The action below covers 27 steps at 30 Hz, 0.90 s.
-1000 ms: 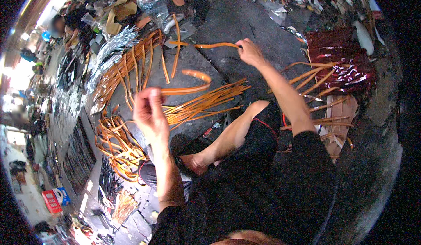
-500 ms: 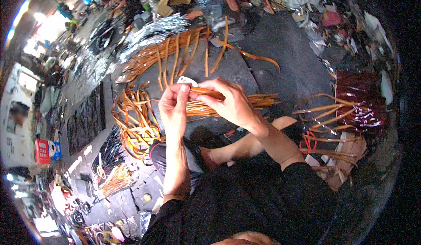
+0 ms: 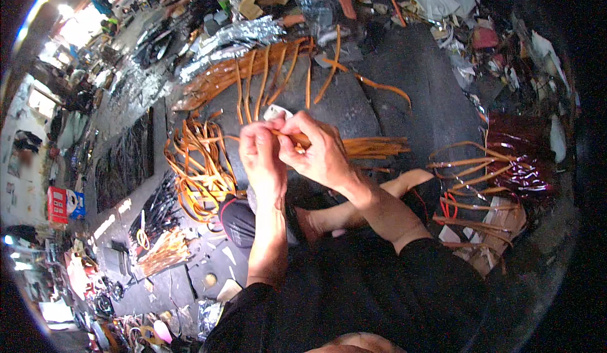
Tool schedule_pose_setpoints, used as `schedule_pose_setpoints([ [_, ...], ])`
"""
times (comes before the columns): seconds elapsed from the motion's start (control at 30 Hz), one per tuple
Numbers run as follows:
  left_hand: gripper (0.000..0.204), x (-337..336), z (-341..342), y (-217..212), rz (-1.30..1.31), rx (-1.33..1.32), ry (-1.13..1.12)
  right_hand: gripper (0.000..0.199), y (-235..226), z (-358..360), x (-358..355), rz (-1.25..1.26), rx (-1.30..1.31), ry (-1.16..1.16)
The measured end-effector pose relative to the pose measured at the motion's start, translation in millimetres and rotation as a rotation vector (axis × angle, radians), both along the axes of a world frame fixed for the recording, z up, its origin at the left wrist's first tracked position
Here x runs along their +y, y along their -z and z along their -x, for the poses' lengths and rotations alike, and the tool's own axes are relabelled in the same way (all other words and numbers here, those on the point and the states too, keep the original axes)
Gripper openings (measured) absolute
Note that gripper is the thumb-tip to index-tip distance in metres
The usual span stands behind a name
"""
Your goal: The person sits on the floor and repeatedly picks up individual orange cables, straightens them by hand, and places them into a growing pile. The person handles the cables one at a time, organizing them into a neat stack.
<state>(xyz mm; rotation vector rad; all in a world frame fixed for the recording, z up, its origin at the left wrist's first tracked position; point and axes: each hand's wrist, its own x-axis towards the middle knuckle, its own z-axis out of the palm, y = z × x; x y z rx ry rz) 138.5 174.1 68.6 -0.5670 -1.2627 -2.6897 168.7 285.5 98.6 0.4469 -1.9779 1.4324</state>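
Sitting between pinched fingers point(image 3: 305, 124): orange strip point(image 3: 300, 140)

Probably a workshop: bundled orange strips point(image 3: 379, 147), heaped scraps point(image 3: 436, 2).

Open dark floor point(image 3: 430, 78) gives passage front right, while tangled orange strips point(image 3: 203, 188) block the left

The left hand point(image 3: 260, 154) and right hand point(image 3: 322, 157) nearly meet (fingers point(image 3: 302, 124) curled), forearms point(image 3: 269, 239) converging.
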Motion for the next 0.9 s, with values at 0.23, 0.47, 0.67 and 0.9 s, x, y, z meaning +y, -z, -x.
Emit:
schedule_pose_setpoints([
  [0.23, 0.018, -24.2, 8.5, -10.4, -0.190, -0.115, -0.086, 0.019, 15.5, -6.7, 16.4, -0.250, 0.065, 0.025],
  [0.47, 0.018, -70.8, 40.7, -2.4, -0.318, -0.108, -0.158, 0.022, 33.8, -24.6, 43.7, -0.318, 0.046, 0.000],
  [0.67, 0.020, -106.4, 61.0, 14.0, -0.387, -0.101, -0.071, 0.022, 45.8, -38.1, 66.5, -0.394, -0.041, 0.008],
  [0.9, 0.019, -163.8, 97.1, 36.7, -0.484, -0.173, 0.092, 0.019, 55.5, -58.0, 93.3, -0.409, -0.079, 0.011],
])
